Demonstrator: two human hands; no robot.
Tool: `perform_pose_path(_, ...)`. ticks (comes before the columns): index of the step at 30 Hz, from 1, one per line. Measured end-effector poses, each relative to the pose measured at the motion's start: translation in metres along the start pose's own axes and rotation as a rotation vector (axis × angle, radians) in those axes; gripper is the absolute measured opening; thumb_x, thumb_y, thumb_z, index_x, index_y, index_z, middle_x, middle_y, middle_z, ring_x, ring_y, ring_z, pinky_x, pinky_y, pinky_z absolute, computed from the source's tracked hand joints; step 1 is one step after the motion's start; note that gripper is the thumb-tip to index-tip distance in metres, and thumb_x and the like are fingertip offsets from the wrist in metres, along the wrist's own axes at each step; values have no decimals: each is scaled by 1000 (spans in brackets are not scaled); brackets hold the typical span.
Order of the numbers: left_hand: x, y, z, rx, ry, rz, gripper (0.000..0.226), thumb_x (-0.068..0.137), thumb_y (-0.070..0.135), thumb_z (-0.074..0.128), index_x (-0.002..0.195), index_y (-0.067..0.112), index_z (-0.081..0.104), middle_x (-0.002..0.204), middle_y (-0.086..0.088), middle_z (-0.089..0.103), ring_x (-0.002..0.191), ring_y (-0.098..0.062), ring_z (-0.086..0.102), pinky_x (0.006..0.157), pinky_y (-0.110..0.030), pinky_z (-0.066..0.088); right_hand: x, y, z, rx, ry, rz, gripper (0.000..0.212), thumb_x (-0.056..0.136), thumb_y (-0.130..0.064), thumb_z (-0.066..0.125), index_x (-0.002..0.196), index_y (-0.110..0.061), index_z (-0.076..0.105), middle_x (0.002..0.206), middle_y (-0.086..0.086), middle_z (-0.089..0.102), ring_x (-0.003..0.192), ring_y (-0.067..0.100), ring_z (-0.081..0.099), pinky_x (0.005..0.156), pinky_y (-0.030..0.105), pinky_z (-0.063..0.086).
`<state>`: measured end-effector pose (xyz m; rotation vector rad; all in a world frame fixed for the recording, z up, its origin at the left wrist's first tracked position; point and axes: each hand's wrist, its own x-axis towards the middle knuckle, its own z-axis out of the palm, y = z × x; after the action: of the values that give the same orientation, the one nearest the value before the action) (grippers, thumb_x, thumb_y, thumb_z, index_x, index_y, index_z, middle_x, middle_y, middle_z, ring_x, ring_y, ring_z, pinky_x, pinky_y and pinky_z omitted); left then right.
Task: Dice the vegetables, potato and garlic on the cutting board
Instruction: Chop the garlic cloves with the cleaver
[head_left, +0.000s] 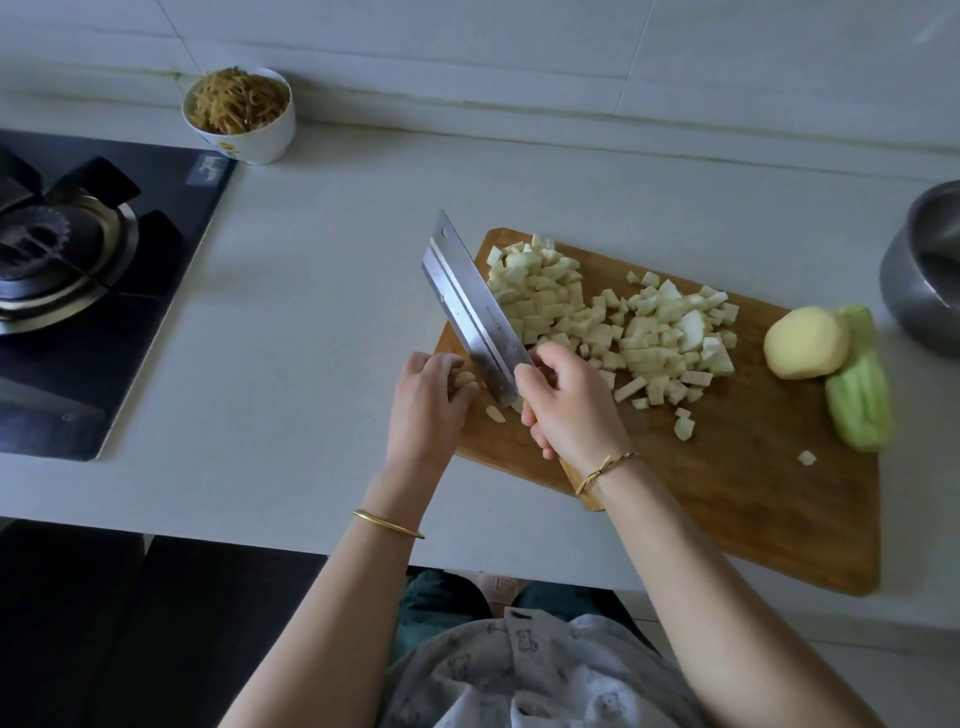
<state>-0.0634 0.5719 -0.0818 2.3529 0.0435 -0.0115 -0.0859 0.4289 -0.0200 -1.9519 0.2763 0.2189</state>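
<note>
A wooden cutting board (753, 499) lies on the white counter. Two heaps of pale diced vegetable (613, 322) cover its far half. At its near left corner my left hand (426, 405) holds small garlic cloves (465, 378) with curled fingers, and one loose clove (496, 413) lies beside them. My right hand (569, 410) grips the wooden handle of a steel cleaver (475, 306), whose blade stands edge-down right beside the left fingers. A peeled potato (805, 343) and a peeled green vegetable (860, 389) sit at the board's right end.
A gas hob (88, 270) occupies the counter's left side. A white bowl of brown shredded food (239, 114) stands by the back wall. A grey metal pot (930, 275) is at the right edge. One stray dice (806, 457) lies on the board.
</note>
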Motion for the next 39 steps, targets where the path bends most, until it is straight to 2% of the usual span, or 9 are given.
perform_pose_path(3, -1, -2, -3, -9, 1, 20, 18, 87, 15, 67, 103, 8, 64, 100, 2, 49, 87, -13, 50, 73, -15, 34, 4, 3, 7, -85, 27, -47, 33, 95, -21, 48, 67, -12, 33, 56, 10, 48, 33, 7, 38, 38, 24, 35)
perform_pose_path(5, 1, -2, -2, 5, -3, 15, 14, 87, 15, 66, 98, 8, 64, 98, 2, 51, 84, -14, 51, 72, -19, 37, 7, 6, 10, -105, 58, -65, 36, 95, -24, 49, 66, -12, 32, 59, 13, 46, 40, 13, 38, 43, 27, 34)
perform_pose_path(7, 5, 1, -1, 21, -1, -4, 13, 86, 14, 66, 98, 8, 63, 99, -1, 53, 83, -16, 52, 73, -23, 41, 10, 7, 11, -119, 72, -64, 35, 96, -25, 48, 68, -11, 33, 60, 15, 46, 47, 21, 37, 47, 32, 35)
perform_pose_path(15, 11, 5, 1, 43, 0, -32, 9, 85, 7, 63, 94, 4, 62, 101, -4, 52, 80, -17, 51, 71, -24, 43, 14, 1, 15, -166, 35, -36, 31, 99, -23, 42, 80, 2, 42, 62, 13, 49, 46, 19, 37, 47, 31, 36)
perform_pose_path(21, 10, 5, 2, 13, 13, -32, 6, 83, 3, 62, 89, 4, 63, 97, -3, 53, 78, -17, 51, 69, -23, 41, 17, -4, 15, -213, 6, 5, 29, 99, -24, 39, 79, -3, 41, 64, 10, 48, 50, 21, 38, 48, 32, 39)
perform_pose_path(27, 11, 0, 5, -25, 23, -23, 6, 80, 1, 64, 86, 2, 63, 95, -5, 57, 79, -22, 56, 71, -34, 48, 25, -11, 21, -239, -24, 44, 27, 99, -21, 35, 76, -8, 39, 69, 11, 47, 53, 21, 38, 50, 34, 41)
perform_pose_path(30, 9, -3, 7, -23, 39, -4, 5, 82, 3, 65, 87, 2, 63, 95, -5, 58, 79, -22, 56, 69, -31, 47, 25, -12, 29, -291, -10, 64, 30, 99, -22, 35, 70, -14, 35, 67, 6, 48, 57, 23, 45, 59, 42, 51)
perform_pose_path(34, 5, -2, 6, -59, 53, -1, 5, 83, 4, 65, 88, 3, 64, 97, -3, 57, 80, -18, 56, 70, -28, 47, 24, -11, 33, -297, 39, 78, 30, 99, -22, 34, 69, -18, 35, 66, 3, 47, 58, 22, 47, 59, 46, 55)
perform_pose_path(39, 2, -1, 5, -85, 68, -15, 13, 82, 3, 65, 95, 8, 65, 99, 2, 55, 80, -7, 49, 68, -2, 36, 23, -3, 28, -135, 87, 77, 26, 99, -21, 37, 81, -4, 45, 62, 3, 45, 49, 18, 38, 52, 36, 45)
